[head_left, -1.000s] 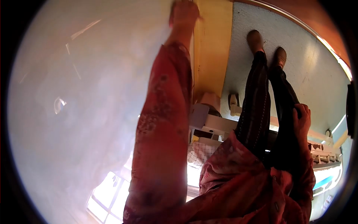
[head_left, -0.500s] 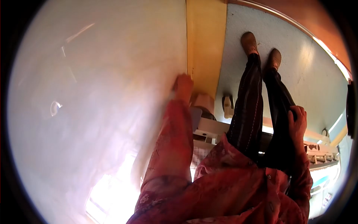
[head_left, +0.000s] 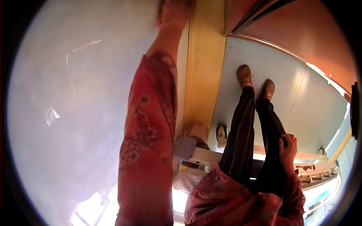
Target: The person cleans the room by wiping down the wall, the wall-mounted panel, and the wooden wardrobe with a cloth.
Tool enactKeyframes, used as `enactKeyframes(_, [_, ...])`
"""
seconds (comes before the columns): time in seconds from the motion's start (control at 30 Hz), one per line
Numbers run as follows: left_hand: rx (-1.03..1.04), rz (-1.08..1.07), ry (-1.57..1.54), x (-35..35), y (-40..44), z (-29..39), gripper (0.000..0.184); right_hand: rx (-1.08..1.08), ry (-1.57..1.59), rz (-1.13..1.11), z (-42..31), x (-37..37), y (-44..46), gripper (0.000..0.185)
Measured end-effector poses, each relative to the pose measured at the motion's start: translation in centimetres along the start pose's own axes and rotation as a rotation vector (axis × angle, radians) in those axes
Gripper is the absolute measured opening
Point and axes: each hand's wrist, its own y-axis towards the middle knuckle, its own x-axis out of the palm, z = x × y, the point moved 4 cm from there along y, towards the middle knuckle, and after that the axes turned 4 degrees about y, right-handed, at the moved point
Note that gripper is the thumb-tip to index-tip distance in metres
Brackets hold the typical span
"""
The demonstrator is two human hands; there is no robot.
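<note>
My left hand (head_left: pixel 175 15) is at the top of the view, at the end of a stretched-out arm in a red flowered sleeve (head_left: pixel 149 128). It is close to a large pale, glossy surface (head_left: pixel 83 83) and a yellow strip (head_left: pixel 205 60). Its fingers are smeared and partly cut off by the frame's edge, so what they touch is hidden. My right hand (head_left: pixel 288 152) rests on my leg in dark striped trousers (head_left: pixel 241 128), thumb apart from the fingers, with nothing seen in it.
Brown shoes (head_left: pixel 245 75) stand on the pale blue floor (head_left: pixel 286 101). An orange-brown panel (head_left: pixel 309 37) rises beyond them. Below me is a white frame (head_left: pixel 205 156) with a grey part (head_left: pixel 184 147). A castor wheel (head_left: pixel 221 133) and a pinkish container (head_left: pixel 198 132) are nearby.
My left hand has moved up and away along the pale surface, the arm stretching out. My right hand stays on my leg. The view has shifted, showing more of the orange-brown panel.
</note>
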Motion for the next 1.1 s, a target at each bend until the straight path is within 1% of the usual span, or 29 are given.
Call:
enactKeyframes(0.03, [-0.005,-0.003,0.001,1.4,0.9,-0.1,0.023,0.006,-0.008,0.0,-0.3,0.0,0.1,0.016])
enactKeyframes(0.07, [-0.064,-0.034,-0.035,2.8,1.8,-0.3,0.046,0.003,-0.008,0.003,-0.5,0.1,0.1,0.016])
enactKeyframes(0.1, [-0.124,-0.064,-0.069,3.7,2.1,-0.4,0.074,0.012,-0.014,-0.006,-0.5,0.2,0.2,0.016])
enactKeyframes(0.13, [-0.129,-0.058,-0.07,4.5,1.7,0.2,0.074,0.025,-0.023,-0.014,-0.5,0.2,0.3,0.016])
enactKeyframes(0.2, [-0.076,0.023,-0.062,4.5,0.0,2.6,0.024,0.024,-0.025,-0.005,-0.8,0.0,0.4,0.016])
enactKeyframes(0.23, [-0.038,-0.04,-0.021,4.2,-1.4,3.5,0.029,0.02,-0.015,-0.01,-0.9,0.0,0.4,0.016])
enactKeyframes(0.27, [-0.04,-0.037,-0.023,4.1,-2.4,4.3,0.029,0.02,-0.018,-0.007,-1.0,-0.1,0.5,0.016])
enactKeyframes(0.3, [0.027,-0.119,0.007,4.9,-3.8,5.7,0.028,0.019,-0.01,-0.004,-1.1,-0.1,0.5,0.016])
enactKeyframes(0.37, [0.07,-0.268,-0.086,6.6,-7.4,8.7,0.029,0.016,0.0,-0.011,-1.2,-0.2,0.4,0.015])
enactKeyframes(0.4, [0.045,-0.33,-0.205,7.7,-9.3,10.1,0.031,0.018,0.004,-0.006,-1.4,-0.2,0.6,0.015])
enactKeyframes(0.47, [0.148,-0.431,-0.207,8.6,-15.5,13.4,0.031,0.02,0.006,-0.017,-1.4,-0.4,0.6,0.015])
enactKeyframes(0.5, [0.245,-0.486,-0.16,8.1,-18.8,14.6,0.032,0.004,-0.002,-0.011,-1.3,-0.4,0.7,0.015])
enactKeyframes(0.57, [0.315,-0.55,-0.165,7.2,-26.1,17.3,0.035,-0.013,-0.009,-0.019,-1.2,-0.5,0.7,0.015])
enactKeyframes(0.6, [0.289,-0.556,-0.214,7.6,-30.0,18.9,0.036,-0.03,-0.016,-0.007,-1.3,-0.6,0.7,0.015])
enactKeyframes(0.67, [0.214,-0.778,-0.438,9.8,-38.9,22.8,0.031,-0.05,-0.023,-0.005,-1.2,-0.9,0.7,0.015])
enactKeyframes(0.73, [0.047,-0.533,-0.646,9.0,-46.6,24.0,0.024,-0.069,-0.022,0.026,-1.2,-1.2,0.8,0.015])
enactKeyframes(0.77, [0.052,-0.538,-0.643,8.4,-49.5,24.5,0.024,-0.069,-0.028,0.023,-1.0,-1.3,0.8,0.015])
enactKeyframes(0.83, [0.242,-0.626,-0.416,7.0,-53.1,25.2,0.025,-0.072,-0.018,0.026,-0.7,-1.3,0.7,0.015])
enactKeyframes(0.87, [0.244,-0.63,-0.417,7.5,-53.4,25.5,0.025,-0.078,-0.014,0.032,-0.5,-1.4,0.7,0.015])
enactKeyframes(0.9, [0.271,-0.663,-0.399,7.1,-51.5,24.7,0.026,-0.084,-0.016,0.032,-0.6,-1.6,0.7,0.016])
enactKeyframes(0.97, [0.355,-0.8,-0.353,4.2,-42.2,20.4,0.029,-0.073,-0.022,0.021,-0.4,-1.7,1.1,0.016])
enactKeyframes(1.03, [0.365,-0.928,-0.361,1.7,-30.8,15.2,0.035,-0.074,-0.031,0.014,-0.1,-1.7,0.8,0.016])
enactKeyframes(1.07, [0.342,-0.871,-0.345,0.7,-25.6,12.9,0.038,-0.065,-0.029,0.008,0.1,-1.7,0.8,0.016])
enactKeyframes(1.1, [0.331,-0.445,-0.138,-0.5,-21.5,10.7,0.041,-0.057,-0.028,0.007,0.4,-1.7,1.0,0.016])
